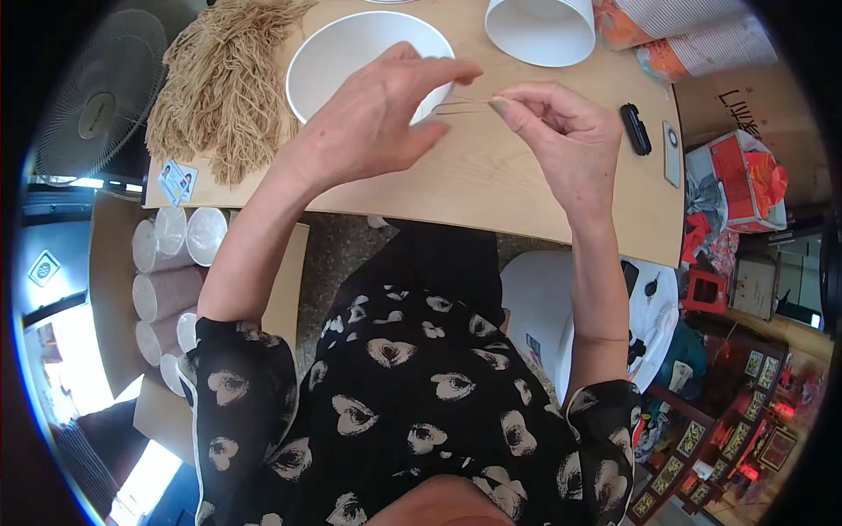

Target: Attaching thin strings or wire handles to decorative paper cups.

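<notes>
My right hand [566, 131] is closed in a pinch between thumb and fingers on thin tan strings [469, 107]. The strings stretch leftward from its fingertips in narrow strands. Facing their loose end, my left hand [373, 118] has its thumb and fingers spread, with a gap between them and nothing seen held. Behind this hand stands a wide white bowl [320, 66], partly covered by it; the bowl's inside shows little. A large heap of tan strings [224, 83] lies at the far left of the table.
On the wooden table [517, 188] are a white tub [539, 35], wrapped stacks of cups [702, 48], a black case [635, 130], a phone [672, 153] and cards [175, 181]. A carton of wrapped white cups [167, 294] stands at left, a fan [101, 96] beyond.
</notes>
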The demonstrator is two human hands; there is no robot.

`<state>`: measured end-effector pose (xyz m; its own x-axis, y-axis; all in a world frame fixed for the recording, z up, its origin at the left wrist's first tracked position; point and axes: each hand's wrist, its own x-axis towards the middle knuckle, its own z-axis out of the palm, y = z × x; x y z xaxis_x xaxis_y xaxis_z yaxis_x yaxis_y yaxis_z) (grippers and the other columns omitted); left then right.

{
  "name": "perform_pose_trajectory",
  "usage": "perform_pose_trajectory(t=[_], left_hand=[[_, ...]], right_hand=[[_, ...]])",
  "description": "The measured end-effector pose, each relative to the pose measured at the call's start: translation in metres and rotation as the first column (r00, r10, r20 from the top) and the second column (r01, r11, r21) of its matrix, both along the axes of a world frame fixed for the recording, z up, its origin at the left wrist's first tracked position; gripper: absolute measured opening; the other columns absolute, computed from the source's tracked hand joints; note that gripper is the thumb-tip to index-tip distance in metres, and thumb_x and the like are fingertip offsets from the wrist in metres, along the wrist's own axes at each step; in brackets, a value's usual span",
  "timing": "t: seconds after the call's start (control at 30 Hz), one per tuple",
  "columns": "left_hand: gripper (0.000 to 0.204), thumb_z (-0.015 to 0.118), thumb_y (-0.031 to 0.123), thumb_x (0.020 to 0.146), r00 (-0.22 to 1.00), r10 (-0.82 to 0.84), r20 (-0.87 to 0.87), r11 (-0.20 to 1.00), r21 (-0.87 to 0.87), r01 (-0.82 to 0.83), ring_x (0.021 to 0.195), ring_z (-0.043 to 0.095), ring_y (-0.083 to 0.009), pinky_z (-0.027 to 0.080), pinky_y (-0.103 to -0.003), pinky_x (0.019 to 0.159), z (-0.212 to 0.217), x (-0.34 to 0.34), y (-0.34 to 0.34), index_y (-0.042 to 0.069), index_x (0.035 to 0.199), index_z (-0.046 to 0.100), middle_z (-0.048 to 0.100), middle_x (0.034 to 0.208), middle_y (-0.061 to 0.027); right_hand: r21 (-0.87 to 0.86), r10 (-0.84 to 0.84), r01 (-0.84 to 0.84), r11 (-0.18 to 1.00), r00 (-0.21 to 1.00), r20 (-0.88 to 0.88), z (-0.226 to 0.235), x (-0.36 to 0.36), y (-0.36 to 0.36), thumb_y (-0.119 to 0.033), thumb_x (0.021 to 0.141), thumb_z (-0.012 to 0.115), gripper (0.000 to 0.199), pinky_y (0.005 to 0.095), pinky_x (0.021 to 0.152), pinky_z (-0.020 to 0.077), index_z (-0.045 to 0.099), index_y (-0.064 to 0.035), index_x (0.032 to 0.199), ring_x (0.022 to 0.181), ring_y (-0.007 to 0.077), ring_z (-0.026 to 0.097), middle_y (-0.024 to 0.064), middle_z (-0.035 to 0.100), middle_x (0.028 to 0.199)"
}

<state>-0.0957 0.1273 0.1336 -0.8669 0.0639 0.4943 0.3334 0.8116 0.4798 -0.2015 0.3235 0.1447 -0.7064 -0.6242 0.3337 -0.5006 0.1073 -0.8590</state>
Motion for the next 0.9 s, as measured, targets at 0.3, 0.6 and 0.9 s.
perform_pose_trajectory(t=[0.3, 0.6, 0.9], left_hand=[[0.028, 0.059, 0.021, 0.102, 0.779, -0.582, 0.231, 0.534, 0.832, 0.152, 0.085, 0.063, -0.0087, 0.051, -0.021, 0.070, -0.003, -0.028, 0.013, 0.000, 0.121, 0.061, 0.068, 0.099, -0.0036], [0.026, 0.062, 0.020, 0.102, 0.816, -0.505, 0.282, 0.389, 0.918, -0.077, 0.077, 0.060, -0.0026, 0.049, -0.015, 0.064, -0.006, -0.030, 0.016, -0.001, 0.116, 0.068, 0.069, 0.091, -0.0019], [0.022, 0.070, 0.012, 0.095, 0.831, -0.439, 0.342, 0.484, 0.869, -0.102, 0.073, 0.059, -0.0030, 0.048, -0.016, 0.058, -0.002, -0.031, 0.019, -0.001, 0.113, 0.072, 0.072, 0.090, -0.0034]], right_hand=[[-0.234, 0.128, -0.076, 0.969, 0.968, 0.216, 0.000, -0.003, 0.005, -0.005, 0.091, 0.072, 0.014, 0.0175, 0.055, 0.0437, 0.073, 0.0041, 0.102, 0.062, 0.0030, 0.055, 0.0011, 0.069, 0.076], [-0.176, 0.120, -0.064, 0.982, 0.939, 0.324, 0.000, -0.009, 0.023, -0.012, 0.097, 0.065, 0.016, 0.0204, 0.062, 0.0444, 0.065, 0.0036, 0.103, 0.067, 0.0055, 0.057, 0.0040, 0.066, 0.074], [-0.061, 0.103, -0.086, 0.994, 0.915, 0.391, -0.002, -0.015, 0.038, -0.013, 0.099, 0.061, 0.015, 0.0197, 0.057, 0.0392, 0.063, 0.0025, 0.099, 0.064, 0.0045, 0.054, 0.0030, 0.066, 0.072]])
